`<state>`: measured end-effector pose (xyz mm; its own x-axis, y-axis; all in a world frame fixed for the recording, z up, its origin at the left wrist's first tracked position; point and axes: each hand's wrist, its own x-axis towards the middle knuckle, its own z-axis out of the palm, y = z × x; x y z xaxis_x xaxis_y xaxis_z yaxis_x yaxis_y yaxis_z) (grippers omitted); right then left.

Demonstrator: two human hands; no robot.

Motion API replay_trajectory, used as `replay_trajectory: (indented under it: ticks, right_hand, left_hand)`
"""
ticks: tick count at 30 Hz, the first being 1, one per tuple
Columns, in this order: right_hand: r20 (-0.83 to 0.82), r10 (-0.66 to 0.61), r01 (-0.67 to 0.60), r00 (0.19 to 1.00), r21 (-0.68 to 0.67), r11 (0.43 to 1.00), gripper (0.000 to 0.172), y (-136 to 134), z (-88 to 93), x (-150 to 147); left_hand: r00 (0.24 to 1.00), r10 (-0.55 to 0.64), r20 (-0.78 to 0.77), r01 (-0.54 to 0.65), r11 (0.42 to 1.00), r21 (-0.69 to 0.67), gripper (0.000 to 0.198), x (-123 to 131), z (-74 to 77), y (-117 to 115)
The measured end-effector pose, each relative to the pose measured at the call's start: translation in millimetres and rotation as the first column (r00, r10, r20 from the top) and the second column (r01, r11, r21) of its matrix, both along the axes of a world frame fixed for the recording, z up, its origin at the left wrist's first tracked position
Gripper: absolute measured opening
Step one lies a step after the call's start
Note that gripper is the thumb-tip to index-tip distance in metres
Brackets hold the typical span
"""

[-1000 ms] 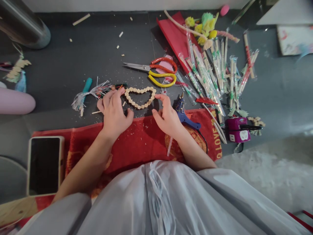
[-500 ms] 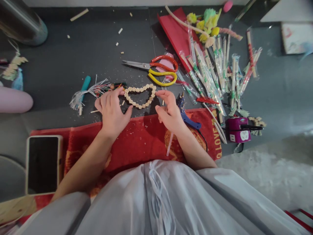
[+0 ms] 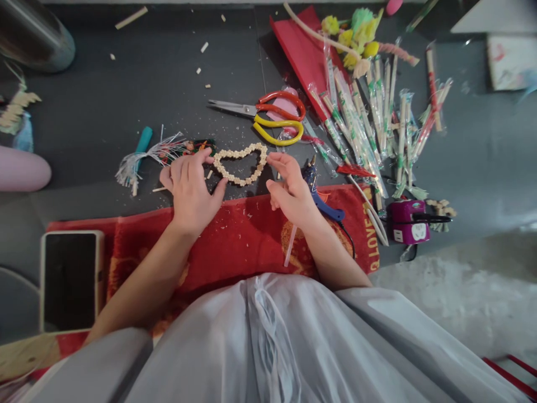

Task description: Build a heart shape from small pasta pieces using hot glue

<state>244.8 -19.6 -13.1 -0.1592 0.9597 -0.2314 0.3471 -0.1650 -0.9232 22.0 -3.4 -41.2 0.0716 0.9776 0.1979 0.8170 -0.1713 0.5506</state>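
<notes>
A heart-like loop of small cream stick pieces (image 3: 240, 182) lies between my two hands, above the dark floor. My left hand (image 3: 191, 187) has its index finger and thumb against the loop's left end. At the opposite end, my right hand (image 3: 291, 184) holds the rim with its fingertips, its thumb lower and a little apart. Behind the loop lie scissors (image 3: 262, 115) with one red and one yellow handle. A blue glue gun (image 3: 329, 210) rests beside my right hand, partly hidden by it. A bundle of white strings (image 3: 161, 151) lies beyond my left hand.
A red towel (image 3: 235, 235) spreads before my lap. To the right are several wrapped chopsticks (image 3: 356, 123), a red sheet (image 3: 296, 47) and a purple box (image 3: 409, 221) with a black cable. A phone or tablet (image 3: 70, 282) lies left. A metal cylinder (image 3: 37, 36) stands far left.
The view has shifted slightly. My hands and the loop stay in nearly the same places, with the fingertips still at both ends of the loop.
</notes>
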Motion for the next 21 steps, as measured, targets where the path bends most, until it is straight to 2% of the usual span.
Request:
replay_trajectory:
  ticks: [3,7,10,13,17,21]
  right_hand:
    - [0.036,0.027,-0.028,0.999,0.019,0.999,0.046,-2.4,3.4,2.3]
    - [0.207,0.071,-0.084,0.976,0.054,0.995,0.048,-5.9,14.1,6.4]
    - [0.380,0.068,-0.142,0.923,0.171,0.975,0.044,-6.9,20.7,6.0]
    - [0.547,0.025,-0.197,0.837,0.259,0.945,0.041,-5.8,22.1,0.7]
    - [0.733,0.042,-0.241,0.679,0.169,0.956,0.041,-0.5,22.5,-9.0]
    - [0.786,0.115,-0.288,0.608,0.084,0.954,0.044,6.7,25.2,-13.5]
  left_hand:
    - [1.000,0.004,0.003,-0.004,1.000,-0.013,0.056,1.1,1.2,-0.7]
    - [1.000,-0.008,-0.017,0.008,1.000,0.024,0.050,3.2,6.3,-2.4]
    - [0.998,-0.047,-0.038,0.049,0.997,0.052,0.041,4.4,11.0,-3.7]
    - [0.997,-0.078,-0.023,0.078,0.997,0.012,0.034,4.9,13.4,-4.2]
    - [0.988,-0.156,-0.001,0.156,0.988,-0.017,0.027,4.9,11.1,-2.7]
    - [0.971,-0.241,-0.001,0.240,0.971,-0.005,0.023,5.8,8.1,0.6]
